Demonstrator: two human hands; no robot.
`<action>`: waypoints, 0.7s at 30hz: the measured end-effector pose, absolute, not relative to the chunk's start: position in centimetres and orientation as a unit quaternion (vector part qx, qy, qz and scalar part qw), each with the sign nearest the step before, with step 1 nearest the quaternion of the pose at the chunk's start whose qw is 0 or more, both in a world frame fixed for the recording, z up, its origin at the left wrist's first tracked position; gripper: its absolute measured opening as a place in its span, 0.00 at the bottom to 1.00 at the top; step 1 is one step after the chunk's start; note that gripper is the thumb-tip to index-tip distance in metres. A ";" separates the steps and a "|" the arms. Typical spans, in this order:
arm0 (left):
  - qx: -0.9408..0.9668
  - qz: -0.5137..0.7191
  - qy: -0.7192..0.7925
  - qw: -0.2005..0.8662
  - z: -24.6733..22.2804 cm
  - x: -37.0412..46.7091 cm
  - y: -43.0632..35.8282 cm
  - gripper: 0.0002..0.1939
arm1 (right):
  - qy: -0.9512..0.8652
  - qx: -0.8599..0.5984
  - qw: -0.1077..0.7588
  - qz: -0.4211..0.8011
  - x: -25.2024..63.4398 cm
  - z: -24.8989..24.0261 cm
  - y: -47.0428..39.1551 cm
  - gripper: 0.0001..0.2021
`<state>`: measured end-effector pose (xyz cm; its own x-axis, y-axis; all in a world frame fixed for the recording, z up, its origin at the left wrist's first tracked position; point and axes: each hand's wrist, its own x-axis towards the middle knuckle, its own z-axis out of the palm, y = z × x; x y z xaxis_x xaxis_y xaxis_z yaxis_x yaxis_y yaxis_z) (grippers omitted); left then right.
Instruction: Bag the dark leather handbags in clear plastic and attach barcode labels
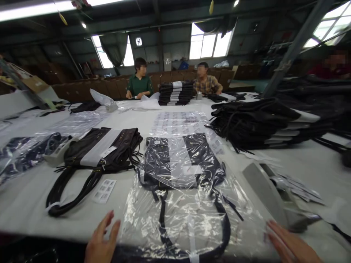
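Observation:
A dark handbag [156, 164] with a pale paper band lies flat inside a clear plastic bag [246, 219] in front of me, its handles toward the near edge. My left hand [102, 241] is at the plastic's near left, fingers apart, with nothing in it. At the near right, my right hand [290, 243] is beside the plastic's edge, its fingers close together; whether they pinch the film is too blurred to tell. Left of the wrapped one sits another dark handbag [109, 146] with a paper band and a tag, and a sticker sheet [104, 190] lies below it.
A grey tape dispenser [263, 197] stands right, a second dispenser [57, 153] left. Stacked dark bags [246, 124] lie at the right, another stack [176, 93] at the far side. Clear-wrapped goods [24, 149] lie far left. Two people sit across the white table [22, 212].

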<state>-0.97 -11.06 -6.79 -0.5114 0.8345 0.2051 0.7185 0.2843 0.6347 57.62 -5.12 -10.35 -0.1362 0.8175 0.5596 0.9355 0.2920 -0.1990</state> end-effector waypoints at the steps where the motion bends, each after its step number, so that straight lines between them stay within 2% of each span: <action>1: 0.472 0.371 0.792 0.115 -6.2 -1.3 -8.3 0.36 | -0.738 -0.590 0.309 -0.105 56.3 -8.7 -3.2 0.25; 3: 0.485 0.375 0.779 0.130 -5.2 -1.2 -2.7 0.44 | -0.717 -0.614 0.315 -0.094 53.2 -5.7 1.1 0.29; 6: 0.521 0.354 0.760 0.157 -4.3 -0.3 3.8 0.49 | -0.700 -0.648 0.295 -0.059 49.2 -3.4 6.8 0.33; 11: 0.540 0.315 0.748 0.222 -4.8 0.1 7.4 0.51 | -0.668 -0.722 0.178 -0.013 45.7 -3.3 11.6 0.33; 15: 0.533 0.299 0.748 0.260 -5.5 -0.5 8.0 0.51 | -0.645 -0.753 0.128 0.000 44.7 -3.6 12.6 0.35; 17: 0.531 0.310 0.735 0.285 -5.9 -0.6 8.4 0.49 | -0.646 -0.754 0.118 -0.001 44.6 -3.9 12.6 0.34; 21: 0.540 0.368 0.657 0.376 -6.8 -0.2 8.9 0.35 | -0.649 -0.751 0.121 0.017 44.4 -4.7 12.6 0.34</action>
